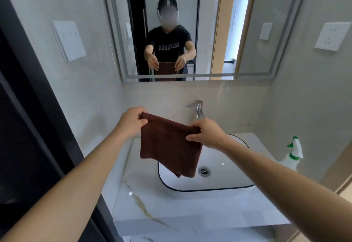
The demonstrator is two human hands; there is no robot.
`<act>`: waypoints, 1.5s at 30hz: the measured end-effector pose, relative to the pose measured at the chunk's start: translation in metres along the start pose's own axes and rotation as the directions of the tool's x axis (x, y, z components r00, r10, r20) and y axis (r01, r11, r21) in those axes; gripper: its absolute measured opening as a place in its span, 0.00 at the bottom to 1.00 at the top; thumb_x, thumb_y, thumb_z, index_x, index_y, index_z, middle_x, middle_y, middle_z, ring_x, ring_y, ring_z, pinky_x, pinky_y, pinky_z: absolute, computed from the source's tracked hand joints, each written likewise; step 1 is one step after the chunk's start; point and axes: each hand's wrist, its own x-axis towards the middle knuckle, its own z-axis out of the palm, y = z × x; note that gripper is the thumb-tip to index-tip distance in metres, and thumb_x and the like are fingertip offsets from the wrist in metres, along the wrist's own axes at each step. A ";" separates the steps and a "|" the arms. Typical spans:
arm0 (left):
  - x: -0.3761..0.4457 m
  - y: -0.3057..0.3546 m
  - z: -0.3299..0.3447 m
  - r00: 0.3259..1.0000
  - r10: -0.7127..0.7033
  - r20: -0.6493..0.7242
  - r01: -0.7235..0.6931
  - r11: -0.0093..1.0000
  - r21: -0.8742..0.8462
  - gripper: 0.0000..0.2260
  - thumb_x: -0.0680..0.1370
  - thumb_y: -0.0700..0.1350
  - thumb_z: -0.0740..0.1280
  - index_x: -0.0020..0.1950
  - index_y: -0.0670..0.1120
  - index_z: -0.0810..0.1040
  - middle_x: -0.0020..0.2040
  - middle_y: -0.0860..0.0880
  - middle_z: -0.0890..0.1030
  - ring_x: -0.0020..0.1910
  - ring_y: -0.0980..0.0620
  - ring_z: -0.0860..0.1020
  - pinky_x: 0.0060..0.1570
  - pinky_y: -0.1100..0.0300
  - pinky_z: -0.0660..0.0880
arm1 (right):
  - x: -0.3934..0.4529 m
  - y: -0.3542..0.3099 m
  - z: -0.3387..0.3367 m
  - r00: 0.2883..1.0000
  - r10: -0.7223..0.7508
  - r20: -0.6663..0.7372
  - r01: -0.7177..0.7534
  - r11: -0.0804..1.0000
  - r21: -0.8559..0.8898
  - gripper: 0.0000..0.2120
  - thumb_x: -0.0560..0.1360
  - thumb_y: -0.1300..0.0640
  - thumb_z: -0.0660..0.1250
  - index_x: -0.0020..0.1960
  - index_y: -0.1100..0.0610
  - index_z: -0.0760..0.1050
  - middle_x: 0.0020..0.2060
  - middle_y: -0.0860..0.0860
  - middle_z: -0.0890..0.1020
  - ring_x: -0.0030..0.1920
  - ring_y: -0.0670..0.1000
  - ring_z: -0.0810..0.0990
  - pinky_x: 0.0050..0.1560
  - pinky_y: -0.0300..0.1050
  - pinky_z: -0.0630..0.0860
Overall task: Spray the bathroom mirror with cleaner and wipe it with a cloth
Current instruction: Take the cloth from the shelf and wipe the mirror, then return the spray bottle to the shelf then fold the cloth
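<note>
A dark brown cloth [167, 146] hangs spread out above the sink. My left hand [131, 121] pinches its upper left corner. My right hand [207, 134] pinches its upper right corner. The bathroom mirror [213, 22] is on the wall ahead, above the faucet, and reflects a person holding the cloth with both hands. A white spray bottle with a green trigger [294, 153] stands on the counter at the right, untouched.
A white basin with a black rim [219, 177] sits in the marble counter [171, 209]. A chrome faucet [198, 109] rises behind my right hand. A switch panel [69, 41] is on the left wall, a socket [332, 36] on the right wall.
</note>
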 end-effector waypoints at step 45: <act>0.115 0.133 0.155 0.987 0.159 0.001 -0.142 0.888 -0.437 0.18 0.83 0.50 0.58 0.69 0.46 0.76 0.66 0.45 0.79 0.65 0.46 0.77 0.69 0.49 0.70 | 0.054 0.090 -0.050 0.807 0.343 -0.481 -0.262 0.937 0.230 0.21 0.80 0.54 0.63 0.72 0.54 0.71 0.64 0.59 0.78 0.60 0.60 0.79 0.59 0.48 0.72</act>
